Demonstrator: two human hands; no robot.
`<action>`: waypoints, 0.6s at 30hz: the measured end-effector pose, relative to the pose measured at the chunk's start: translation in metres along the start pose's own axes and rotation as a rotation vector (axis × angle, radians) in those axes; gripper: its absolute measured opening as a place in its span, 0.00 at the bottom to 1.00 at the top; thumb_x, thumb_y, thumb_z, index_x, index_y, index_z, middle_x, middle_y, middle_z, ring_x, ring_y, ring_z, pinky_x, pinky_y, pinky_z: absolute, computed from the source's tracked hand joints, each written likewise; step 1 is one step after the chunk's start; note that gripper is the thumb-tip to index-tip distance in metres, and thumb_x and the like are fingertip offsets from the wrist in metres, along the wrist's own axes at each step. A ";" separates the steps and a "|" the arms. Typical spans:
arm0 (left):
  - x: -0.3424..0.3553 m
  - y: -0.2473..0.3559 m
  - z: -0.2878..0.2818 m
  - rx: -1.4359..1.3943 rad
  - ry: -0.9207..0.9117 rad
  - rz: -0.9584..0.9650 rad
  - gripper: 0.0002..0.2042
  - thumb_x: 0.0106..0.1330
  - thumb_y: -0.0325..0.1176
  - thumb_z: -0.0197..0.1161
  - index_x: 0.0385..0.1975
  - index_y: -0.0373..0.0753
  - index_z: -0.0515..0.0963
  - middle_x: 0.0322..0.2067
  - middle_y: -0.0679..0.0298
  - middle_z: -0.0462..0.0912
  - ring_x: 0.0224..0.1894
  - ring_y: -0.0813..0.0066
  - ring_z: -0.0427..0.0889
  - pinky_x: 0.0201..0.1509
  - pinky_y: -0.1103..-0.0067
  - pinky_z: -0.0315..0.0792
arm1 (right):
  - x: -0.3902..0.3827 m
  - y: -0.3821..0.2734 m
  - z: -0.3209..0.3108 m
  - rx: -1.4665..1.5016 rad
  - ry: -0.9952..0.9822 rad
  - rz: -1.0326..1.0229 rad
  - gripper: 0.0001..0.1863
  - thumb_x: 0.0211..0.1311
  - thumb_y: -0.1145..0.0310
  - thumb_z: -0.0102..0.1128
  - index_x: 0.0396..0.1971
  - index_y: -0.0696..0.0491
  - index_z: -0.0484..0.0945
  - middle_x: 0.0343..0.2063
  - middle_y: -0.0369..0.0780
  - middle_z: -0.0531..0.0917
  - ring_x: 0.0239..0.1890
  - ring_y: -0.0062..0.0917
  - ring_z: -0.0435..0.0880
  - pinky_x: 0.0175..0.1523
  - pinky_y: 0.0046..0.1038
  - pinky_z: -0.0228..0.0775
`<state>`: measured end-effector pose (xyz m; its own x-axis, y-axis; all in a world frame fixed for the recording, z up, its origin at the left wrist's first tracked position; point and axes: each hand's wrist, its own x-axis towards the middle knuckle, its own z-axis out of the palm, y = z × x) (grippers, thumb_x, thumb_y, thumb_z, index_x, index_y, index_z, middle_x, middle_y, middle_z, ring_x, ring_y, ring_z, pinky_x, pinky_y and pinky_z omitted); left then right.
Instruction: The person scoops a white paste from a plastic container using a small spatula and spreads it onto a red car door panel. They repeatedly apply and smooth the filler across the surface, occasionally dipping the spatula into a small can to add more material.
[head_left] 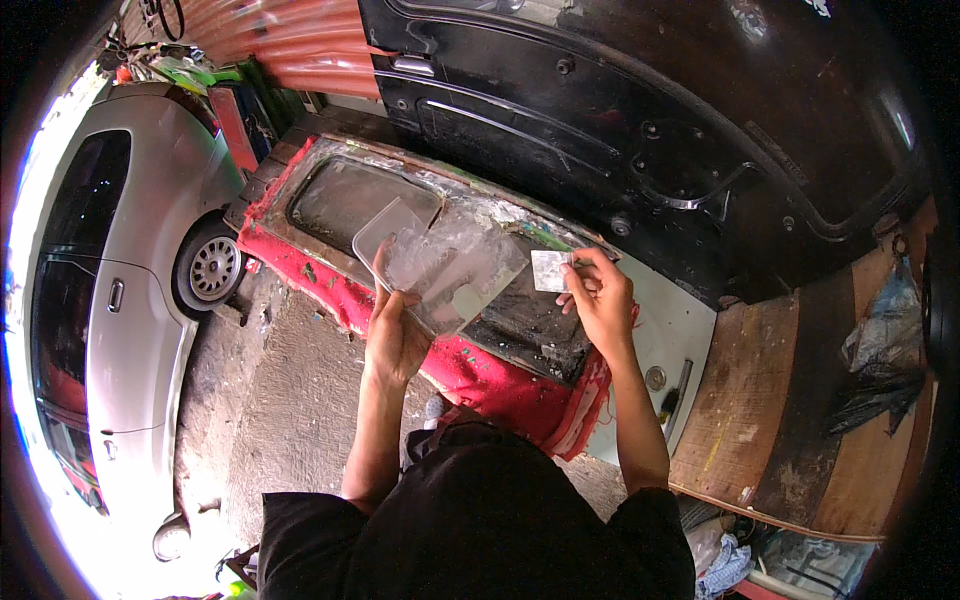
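Clear sheet (440, 265), mid-frame over the red panel (480, 370), gripped by the left hand (393, 335); right hand (598, 295) pinches a small card (550, 270). Sheet looks smeared; spreading seems underway, unfinished.

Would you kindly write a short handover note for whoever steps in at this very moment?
Left hand: grips the near edge of a clear plastic sheet smeared with whitish filler, held tilted over the bench.
Right hand: pinches a small pale square spreader at the sheet's right edge.
Below: a panel with a red edge and a dark recessed centre.
Done: filler is on the sheet.
Left: whether any has gone onto the panel cannot be told.
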<state>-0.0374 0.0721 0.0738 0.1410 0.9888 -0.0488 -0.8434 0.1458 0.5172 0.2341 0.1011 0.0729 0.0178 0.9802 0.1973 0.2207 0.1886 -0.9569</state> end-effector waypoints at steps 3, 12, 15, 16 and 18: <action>-0.001 0.003 0.005 0.034 -0.007 0.019 0.41 0.64 0.16 0.41 0.77 0.62 0.46 0.71 0.42 0.59 0.69 0.34 0.66 0.62 0.47 0.77 | 0.003 -0.001 -0.008 0.067 0.016 0.060 0.10 0.72 0.74 0.61 0.49 0.59 0.76 0.28 0.38 0.84 0.22 0.15 0.82 0.22 0.18 0.68; -0.002 0.005 0.002 -0.014 -0.051 -0.001 0.43 0.60 0.14 0.40 0.77 0.59 0.47 0.72 0.43 0.56 0.71 0.35 0.64 0.66 0.45 0.72 | 0.005 -0.003 -0.012 0.044 -0.106 0.108 0.07 0.69 0.74 0.64 0.44 0.57 0.78 0.24 0.35 0.83 0.20 0.13 0.78 0.22 0.18 0.65; -0.002 0.006 0.004 0.007 -0.049 0.016 0.44 0.59 0.13 0.40 0.77 0.58 0.47 0.73 0.45 0.54 0.71 0.35 0.63 0.66 0.44 0.71 | 0.005 -0.007 -0.013 0.011 -0.125 0.117 0.07 0.68 0.75 0.65 0.43 0.58 0.78 0.24 0.34 0.83 0.20 0.12 0.78 0.24 0.18 0.66; -0.002 0.006 0.005 0.020 -0.046 0.027 0.44 0.59 0.13 0.40 0.77 0.58 0.47 0.73 0.46 0.54 0.71 0.36 0.63 0.66 0.44 0.71 | 0.006 -0.008 -0.013 0.000 -0.132 0.122 0.07 0.68 0.75 0.65 0.43 0.58 0.78 0.24 0.34 0.83 0.21 0.12 0.77 0.24 0.18 0.66; -0.002 0.007 0.006 0.027 -0.049 0.030 0.44 0.58 0.13 0.40 0.77 0.57 0.48 0.73 0.48 0.54 0.71 0.36 0.63 0.67 0.44 0.70 | 0.006 -0.012 -0.012 0.007 -0.157 0.116 0.07 0.68 0.75 0.65 0.43 0.58 0.79 0.24 0.34 0.83 0.21 0.12 0.77 0.25 0.19 0.67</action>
<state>-0.0401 0.0706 0.0828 0.1418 0.9898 0.0091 -0.8333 0.1145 0.5409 0.2437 0.1038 0.0878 -0.1093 0.9927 0.0502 0.2190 0.0733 -0.9730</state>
